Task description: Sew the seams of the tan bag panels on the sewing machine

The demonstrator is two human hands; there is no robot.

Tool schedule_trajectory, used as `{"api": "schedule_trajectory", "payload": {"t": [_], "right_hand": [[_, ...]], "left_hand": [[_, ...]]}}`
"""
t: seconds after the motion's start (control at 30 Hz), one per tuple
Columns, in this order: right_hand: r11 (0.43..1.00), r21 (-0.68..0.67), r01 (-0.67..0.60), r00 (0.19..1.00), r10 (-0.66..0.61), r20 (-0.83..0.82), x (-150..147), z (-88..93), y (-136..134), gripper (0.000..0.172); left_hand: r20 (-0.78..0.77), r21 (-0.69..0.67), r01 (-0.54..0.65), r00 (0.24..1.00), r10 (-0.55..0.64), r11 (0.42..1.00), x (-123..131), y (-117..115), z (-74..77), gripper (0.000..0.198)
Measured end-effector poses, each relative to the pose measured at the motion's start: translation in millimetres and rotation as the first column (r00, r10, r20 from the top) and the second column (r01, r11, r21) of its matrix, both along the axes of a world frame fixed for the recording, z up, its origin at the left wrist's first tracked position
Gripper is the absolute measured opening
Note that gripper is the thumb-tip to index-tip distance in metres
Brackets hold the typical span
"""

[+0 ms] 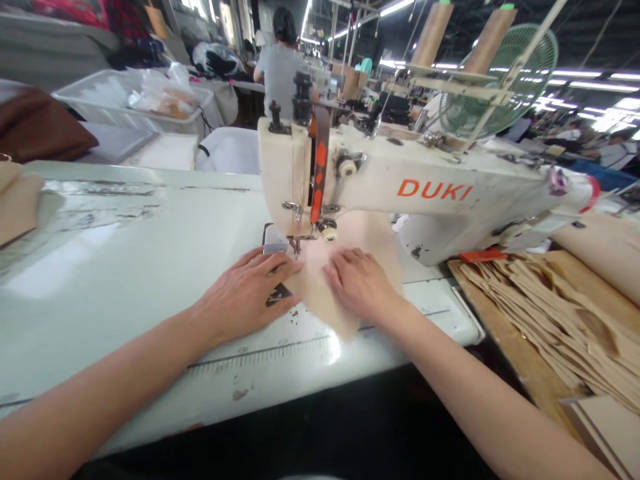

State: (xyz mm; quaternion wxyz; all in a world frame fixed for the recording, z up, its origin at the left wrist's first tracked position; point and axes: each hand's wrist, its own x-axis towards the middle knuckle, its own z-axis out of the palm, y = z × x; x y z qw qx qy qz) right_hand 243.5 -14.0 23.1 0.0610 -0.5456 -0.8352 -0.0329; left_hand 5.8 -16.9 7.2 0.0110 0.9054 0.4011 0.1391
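Observation:
A white sewing machine (370,180) stands over the pale table, its needle and presser foot (299,245) down by a beige fabric piece (325,303). My left hand (250,290) rests with fingers spread at the left edge of the fabric, its fingertips close to the presser foot. Flat on the fabric, right of the needle, lies my right hand (363,280) with its fingers stretched forward. The fabric reaches back under the machine arm. Part of the needle plate is hidden by my left hand.
On the right, a wooden board (530,347) carries several beige strips (560,313). Beige pieces (17,200) lie at the table's left edge. Behind stand a white plastic crate (135,100) with bags, a person in grey (285,73), thread cones (433,33) and a green fan (500,80).

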Motion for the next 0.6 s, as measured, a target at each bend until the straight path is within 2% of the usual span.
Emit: {"api": "schedule_trajectory", "payload": {"t": [0.1, 0.17, 0.23, 0.27, 0.33, 0.43, 0.53, 0.6], "right_hand": [[0.997, -0.079, 0.001, 0.998, 0.004, 0.066, 2.7, 29.2, -11.8, 0.05], [0.998, -0.026, -0.054, 0.997, 0.055, 0.048, 2.3, 34.4, -8.1, 0.039], [0.985, 0.034, -0.17, 0.985, 0.17, -0.003, 0.2, 26.3, 2.2, 0.026], [0.973, 0.047, -0.228, 0.973, 0.23, -0.031, -1.5, 18.9, 7.5, 0.025], [0.954, 0.049, -0.295, 0.95, 0.298, -0.09, -6.1, 2.7, 14.0, 0.034], [0.967, 0.049, -0.251, 0.956, 0.255, -0.146, -16.0, -11.8, 9.4, 0.045], [0.988, 0.028, -0.152, 0.977, 0.154, -0.149, -25.4, -10.7, -1.6, 0.042], [0.991, -0.001, -0.133, 0.98, 0.131, -0.15, -27.4, -8.1, -4.5, 0.038]], "left_hand": [[0.051, -0.052, 0.02, 0.999, -0.018, 0.998, -11.2, 4.6, 6.5, 0.043], [0.091, -0.093, 0.006, 0.996, 0.002, 0.996, -12.8, 5.4, 7.4, 0.042], [0.095, -0.106, 0.007, 0.995, 0.003, 0.994, -10.4, 4.9, 4.3, 0.044], [0.086, -0.103, 0.012, 0.996, -0.003, 0.995, -8.7, 4.6, 1.7, 0.046], [0.065, -0.08, 0.028, 0.998, -0.023, 0.996, -6.3, 4.6, -3.5, 0.052], [0.043, -0.054, 0.033, 0.999, -0.031, 0.998, -6.6, 6.6, -5.2, 0.057], [0.017, -0.045, 0.048, 0.999, -0.047, 0.998, -6.2, 8.6, 0.1, 0.052], [-0.003, -0.033, 0.047, 0.999, -0.047, 0.998, -3.3, 7.4, 2.7, 0.055]]}}
